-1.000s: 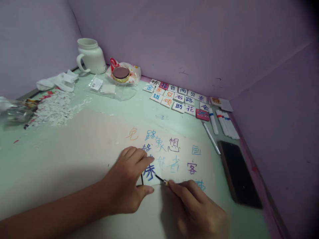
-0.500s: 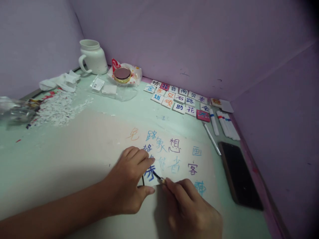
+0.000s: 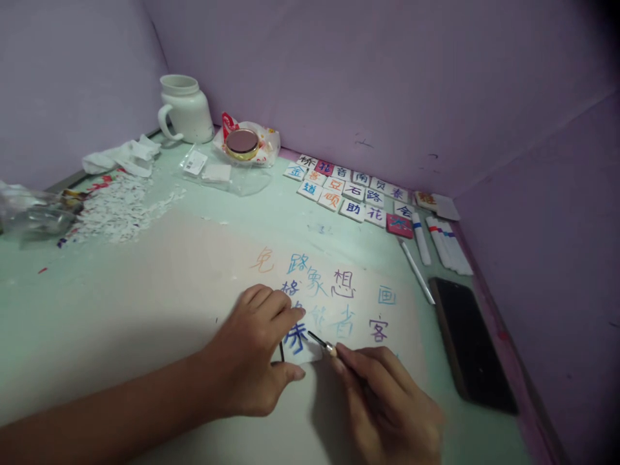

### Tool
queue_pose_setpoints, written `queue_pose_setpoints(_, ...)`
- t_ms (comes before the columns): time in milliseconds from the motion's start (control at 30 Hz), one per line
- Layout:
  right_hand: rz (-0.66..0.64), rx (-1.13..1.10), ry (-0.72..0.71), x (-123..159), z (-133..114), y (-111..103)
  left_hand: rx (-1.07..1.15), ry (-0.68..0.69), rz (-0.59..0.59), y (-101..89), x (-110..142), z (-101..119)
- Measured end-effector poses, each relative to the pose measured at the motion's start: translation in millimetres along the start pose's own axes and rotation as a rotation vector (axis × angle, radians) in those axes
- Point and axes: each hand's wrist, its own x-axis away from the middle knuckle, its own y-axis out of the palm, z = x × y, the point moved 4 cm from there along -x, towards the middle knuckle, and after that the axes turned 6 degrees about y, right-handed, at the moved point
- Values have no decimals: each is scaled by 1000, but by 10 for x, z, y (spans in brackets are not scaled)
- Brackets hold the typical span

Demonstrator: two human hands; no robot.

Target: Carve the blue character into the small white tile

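My left hand (image 3: 264,352) holds a small white carving block (image 3: 306,357) by its edges, fingers at the far side and thumb at the near side. A blue handwritten character (image 3: 296,337) covers the block's face, partly hidden by my fingers. In my right hand (image 3: 387,400) is a slim carving knife (image 3: 322,342) with a dark thin blade and a metal collar, pinched like a pen. Its tip is just right of the blue character; whether it touches the block I cannot tell. Under both hands lies a pale sheet (image 3: 203,271) with coloured characters written on it.
White shavings (image 3: 113,210) are heaped at the left, beside a plastic bag (image 3: 36,210). A white mug (image 3: 188,113) and a round tin (image 3: 242,142) stand at the back. Rows of lettered tiles (image 3: 353,190), several markers (image 3: 448,245) and a black phone (image 3: 472,342) lie on the right.
My right hand has drawn the knife slightly right, so its tip has moved off the blue character's strokes. My left hand keeps its hold on the block. The whole view has shifted a little.
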Motion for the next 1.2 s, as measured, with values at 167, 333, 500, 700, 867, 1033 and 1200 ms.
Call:
queue_pose_setpoints(167,-125,135,-89,-2,-10,-95,-103,19,-16,-9,-8,4)
queue_pose_setpoints(333,-158,232,-154,15,4,-164,-95,35,-73,-18,2,6)
queue_pose_setpoints(500,-122,295,-121,41,-59,-131,-57,36,-80,-43,13,2)
queue_pose_setpoints(700,-83,423,-145,35,-172,-76,-33,9,-68,-24,13,-9)
queue_pose_setpoints(867,-71,503,-151,19,-220,-51,-14,-7,-6,-39,17,-3)
queue_pose_setpoints(1033,-74,563,-145,27,-267,-42,-10,-1,-22,-47,12,-3)
queue_pose_setpoints(1200,-57,474,-132,21,-250,-16,3,10,-16,-43,-9,-8)
